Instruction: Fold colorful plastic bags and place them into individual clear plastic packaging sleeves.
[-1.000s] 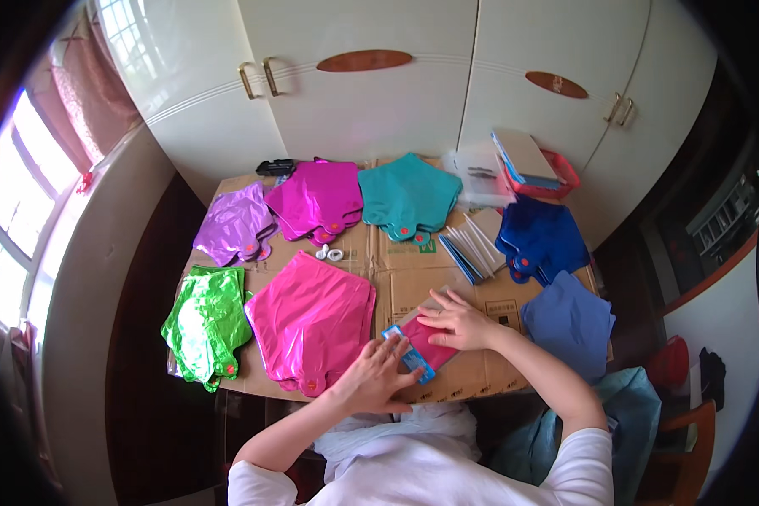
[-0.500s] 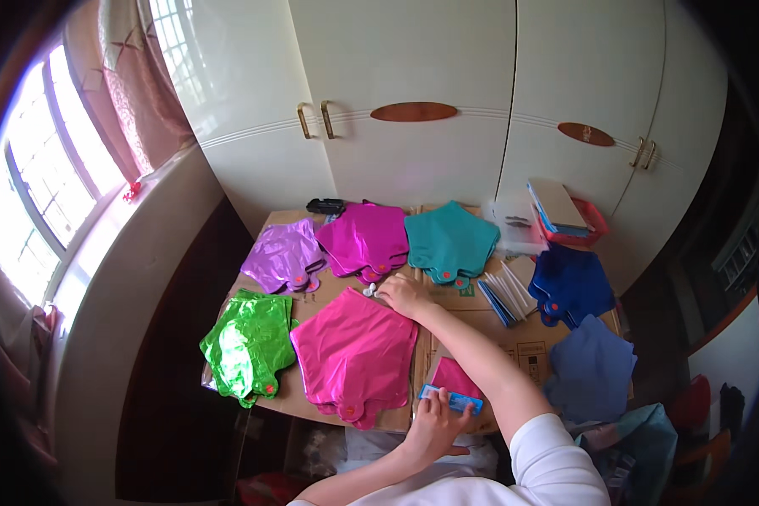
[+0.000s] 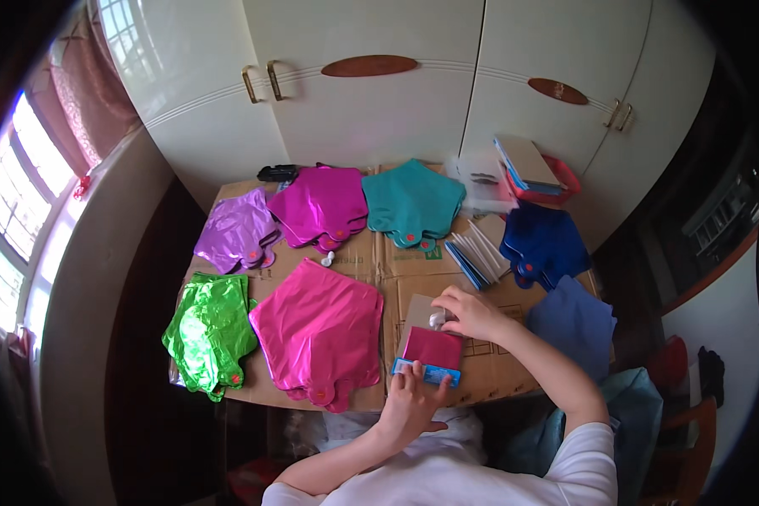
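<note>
My left hand (image 3: 410, 403) rests over the blue-edged card (image 3: 419, 312) at the table's near edge, its spread fingers on the blue strip and holding it. Folded pink foil (image 3: 433, 347) lies on the card. My right hand (image 3: 472, 314) is pinched on a small white piece (image 3: 436, 320) just above the foil; its exact kind is too small to tell. Another small white piece (image 3: 327, 259) lies farther left, above a stack of large pink star-shaped foil balloons (image 3: 319, 329).
More flat foil stacks surround this: green (image 3: 211, 333), lilac (image 3: 236, 232), magenta (image 3: 320, 202), teal (image 3: 413, 202), dark blue (image 3: 548, 243) and pale blue (image 3: 572, 325). White sticks (image 3: 487, 249) lie before a red basket (image 3: 565, 179). Cabinets (image 3: 371, 110) stand behind the cardboard-covered table (image 3: 358, 270).
My right hand has come from beside the small white pieces above the pink stack to the card, with a white piece in its fingers. My left hand stays on the card. The view has shifted.
</note>
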Demonstrator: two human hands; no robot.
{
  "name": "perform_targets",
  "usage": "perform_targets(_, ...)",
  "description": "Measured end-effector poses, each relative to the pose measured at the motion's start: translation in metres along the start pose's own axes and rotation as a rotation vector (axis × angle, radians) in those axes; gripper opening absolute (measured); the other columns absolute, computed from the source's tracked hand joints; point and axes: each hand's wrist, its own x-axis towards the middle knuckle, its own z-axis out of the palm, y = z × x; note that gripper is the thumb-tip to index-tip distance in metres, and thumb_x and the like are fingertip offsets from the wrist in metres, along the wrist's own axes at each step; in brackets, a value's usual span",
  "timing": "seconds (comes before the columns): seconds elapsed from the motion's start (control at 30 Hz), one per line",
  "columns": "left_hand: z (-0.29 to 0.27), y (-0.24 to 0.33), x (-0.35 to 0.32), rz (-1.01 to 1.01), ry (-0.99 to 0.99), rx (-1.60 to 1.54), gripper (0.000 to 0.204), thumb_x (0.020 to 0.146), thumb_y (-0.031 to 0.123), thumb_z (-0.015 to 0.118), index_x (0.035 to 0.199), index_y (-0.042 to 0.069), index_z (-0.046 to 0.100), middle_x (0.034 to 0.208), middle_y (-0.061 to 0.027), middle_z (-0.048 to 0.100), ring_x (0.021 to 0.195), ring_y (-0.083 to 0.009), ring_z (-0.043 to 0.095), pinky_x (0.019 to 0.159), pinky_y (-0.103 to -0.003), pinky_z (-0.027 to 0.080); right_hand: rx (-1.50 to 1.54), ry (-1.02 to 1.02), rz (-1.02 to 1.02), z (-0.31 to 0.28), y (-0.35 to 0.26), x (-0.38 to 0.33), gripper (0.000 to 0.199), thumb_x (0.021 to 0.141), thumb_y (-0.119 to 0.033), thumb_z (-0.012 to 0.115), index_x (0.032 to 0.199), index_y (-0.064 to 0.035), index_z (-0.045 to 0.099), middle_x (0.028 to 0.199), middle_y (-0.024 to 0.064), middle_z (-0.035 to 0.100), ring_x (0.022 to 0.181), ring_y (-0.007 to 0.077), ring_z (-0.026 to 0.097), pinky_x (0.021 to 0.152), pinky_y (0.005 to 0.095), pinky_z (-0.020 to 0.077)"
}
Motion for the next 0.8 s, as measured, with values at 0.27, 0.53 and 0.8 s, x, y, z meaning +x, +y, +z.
perform_targets(0.27, 0.000, 0.000, -0.001, -0.005, 0.022, -0.019, 0.095, 0.060, 0.066, 0.069, 0.139, 0.021, 0.039, 0.125, -0.0351, 0.047, 0.111, -0.0454, 0.049, 0.091, -0.048, 0.040, -0.103, 0.045, -0.098, 0.005, 0.007, 0.001, 0.063, 0.063, -0.021, 0.082, 0.116, -0.0113, 0.049, 0.110, 0.0077, 0.052, 0.104, 0.0300, 0.055, 0.088, 0.0389, 0.0456)
perform_targets(0.53, 0.003, 0.002, -0.001, -0.011, 0.004, 0.003, 0.092, 0.064, 0.067, 0.066, 0.140, 0.024, 0.039, 0.127, -0.0340, 0.045, 0.111, -0.0445, 0.047, 0.089, -0.050, 0.041, 0.204, -0.318, -0.040, 0.012, 0.005, 0.005, 0.031, 0.081, -0.017, 0.065, 0.110, -0.0050, 0.064, 0.100, 0.0118, 0.063, 0.092, 0.0293, 0.061, 0.085, 0.0371, 0.0480)
perform_targets(0.8, 0.004, 0.001, -0.001, -0.007, 0.014, 0.003, 0.090, 0.065, 0.065, 0.067, 0.140, 0.024, 0.040, 0.127, -0.0337, 0.045, 0.111, -0.0442, 0.047, 0.089, -0.050, 0.041, 0.975, -0.453, 0.413, 0.015, 0.002, -0.003, 0.026, 0.092, -0.025, 0.057, 0.103, -0.0032, 0.067, 0.089, 0.0078, 0.068, 0.082, 0.0116, 0.061, 0.075, 0.0277, 0.0483)
